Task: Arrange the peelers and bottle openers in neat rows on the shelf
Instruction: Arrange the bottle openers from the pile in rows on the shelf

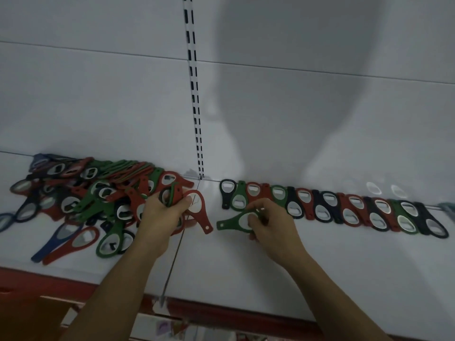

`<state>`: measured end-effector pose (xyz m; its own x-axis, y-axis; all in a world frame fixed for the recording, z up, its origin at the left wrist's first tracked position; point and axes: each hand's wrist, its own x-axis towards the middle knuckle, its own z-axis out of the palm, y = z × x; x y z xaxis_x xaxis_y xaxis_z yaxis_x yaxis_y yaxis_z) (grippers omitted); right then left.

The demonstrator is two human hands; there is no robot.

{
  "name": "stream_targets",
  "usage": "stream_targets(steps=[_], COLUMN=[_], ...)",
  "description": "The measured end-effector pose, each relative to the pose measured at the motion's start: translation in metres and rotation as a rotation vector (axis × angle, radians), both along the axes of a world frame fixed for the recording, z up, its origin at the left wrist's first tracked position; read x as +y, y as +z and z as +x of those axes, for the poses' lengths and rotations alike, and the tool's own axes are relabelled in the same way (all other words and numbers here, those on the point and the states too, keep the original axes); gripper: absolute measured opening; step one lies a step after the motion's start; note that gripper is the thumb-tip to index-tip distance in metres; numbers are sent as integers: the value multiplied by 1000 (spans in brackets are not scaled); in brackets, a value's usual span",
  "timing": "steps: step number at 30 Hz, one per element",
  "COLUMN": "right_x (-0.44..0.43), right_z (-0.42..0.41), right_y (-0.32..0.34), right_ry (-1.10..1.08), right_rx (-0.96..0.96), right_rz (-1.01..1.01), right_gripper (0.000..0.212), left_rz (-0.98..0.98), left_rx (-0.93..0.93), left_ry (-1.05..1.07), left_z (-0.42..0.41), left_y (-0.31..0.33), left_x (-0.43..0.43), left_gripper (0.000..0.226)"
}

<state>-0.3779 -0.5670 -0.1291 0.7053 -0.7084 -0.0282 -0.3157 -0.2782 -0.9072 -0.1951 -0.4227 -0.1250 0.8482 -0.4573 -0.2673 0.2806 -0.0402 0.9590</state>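
Head view: right hand [268, 226] pinches a flat green opener [230, 223] by its oval ring. Left hand [160, 216] clamps a red-and-green bunch [175, 193].

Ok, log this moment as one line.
left hand: grips bunch of openers | right hand: pinches green opener | row: laid along shelf back, right | pile: unsorted, left

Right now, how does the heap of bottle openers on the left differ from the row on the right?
The heap is jumbled, pieces overlapping and pointing every way; the row lies side by side along the back wall. The heap includes blue openers; the row shows mainly black, green and red. The left hand grips a bunch at the heap; the right hand pinches a green opener by the row. Both lie on the white shelf.
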Motion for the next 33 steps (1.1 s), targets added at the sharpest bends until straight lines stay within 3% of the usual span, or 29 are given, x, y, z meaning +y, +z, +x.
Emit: stream_targets(steps=[3, 6, 11, 13, 15, 17, 19, 22, 24, 26, 29, 33], right_x=[10, 8, 1, 2, 4, 6, 8, 7, 1, -9, -16, -8], right_z=[5, 6, 26, 31, 28, 25, 27, 26, 17, 4, -14, -24], right_y=[-6, -11, 3, 7, 9, 11, 14, 15, 16, 15, 17, 6], right_ry=[26, 31, 375, 321, 191, 150, 186, 222, 191, 164, 225, 365], right_rx=[48, 80, 236, 267, 125, -49, -105, -105, -107, -149, -224, -86], right_rz=[41, -70, -346, -481, -553, -394, -117, 13, 49, 21, -156, -491], right_gripper=[17, 18, 36, 41, 26, 10, 15, 28, 21, 14, 17, 26], left_rz=[39, 79, 12, 4, -1, -18, -12, 15, 91, 235, 393, 496], left_rx=[-26, -54, 14, 4, -25, -44, -82, -286, -548, -852, -1011, -1071], left_ry=[-9, -39, -94, -124, -172, -247, -349, -470, -508, -647, -933, -1041], left_z=[0, 0, 4, 3, 3, 1, -6, -18, -14, -1, 8, 7], left_y=[-3, -8, -11, -10, -8, -6, -2, 3, 4, 3, -2, -18], left_x=[0, 1, 5, 6, 7, 7, 2, -7, -6, 0, 6, 11], left_gripper=[10, 12, 19, 17, 15, 12, 12, 13, 5, 19, 43, 80])
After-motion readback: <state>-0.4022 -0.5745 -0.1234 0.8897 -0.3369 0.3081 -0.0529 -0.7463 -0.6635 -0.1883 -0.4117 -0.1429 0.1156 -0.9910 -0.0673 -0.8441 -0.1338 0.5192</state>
